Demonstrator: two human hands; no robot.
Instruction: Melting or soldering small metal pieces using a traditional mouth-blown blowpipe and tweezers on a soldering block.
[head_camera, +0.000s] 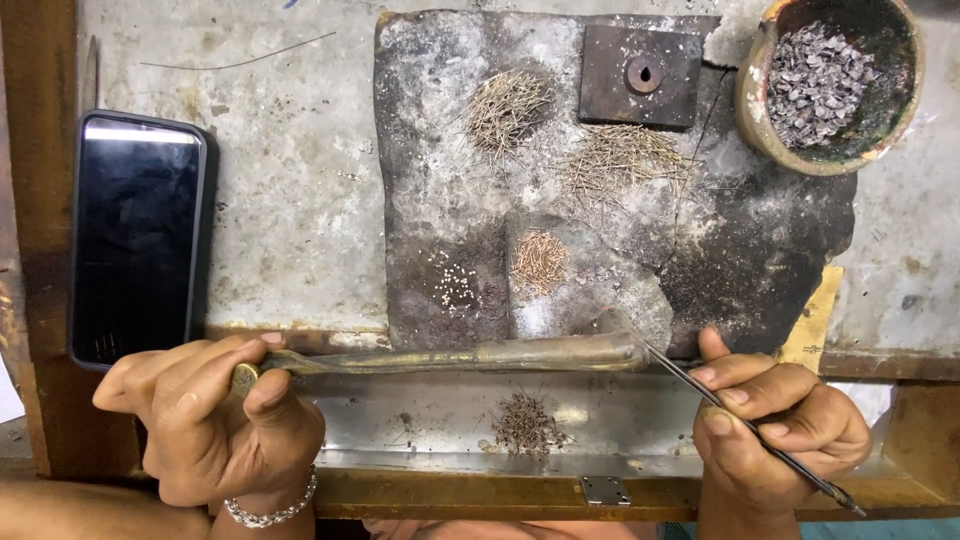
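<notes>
Two hands are working low at the bench edge. I am gripping the brass pipe (450, 356) with my left hand (205, 420), fingers curled round its near end, and it is lying level across the front of the dark slab (440, 150). My right hand (775, 425) is pinching thin tweezers (745, 425), whose tip is slanting up toward the pipe's far end; I cannot tell whether the two are touching.

Ahead of that meeting point, a small heap of copper-coloured wire bits (540, 262) is sitting beside a cluster of tiny pale beads (455, 285). Further back, two looser piles of fine wire pieces (505, 105) are lying near a square metal block (640, 75). A clay bowl (760, 110) of grey chips is standing at the slab's far right corner, and a phone (135, 235) is lying well off to the left.

To my mind, doing this well is calling for a steady pipe and a light pinch, with both wrists resting on the ledge. Another heap of bits (525, 425) is lying in the tray (420, 410) under the pipe, so I am keeping my movements small there.
</notes>
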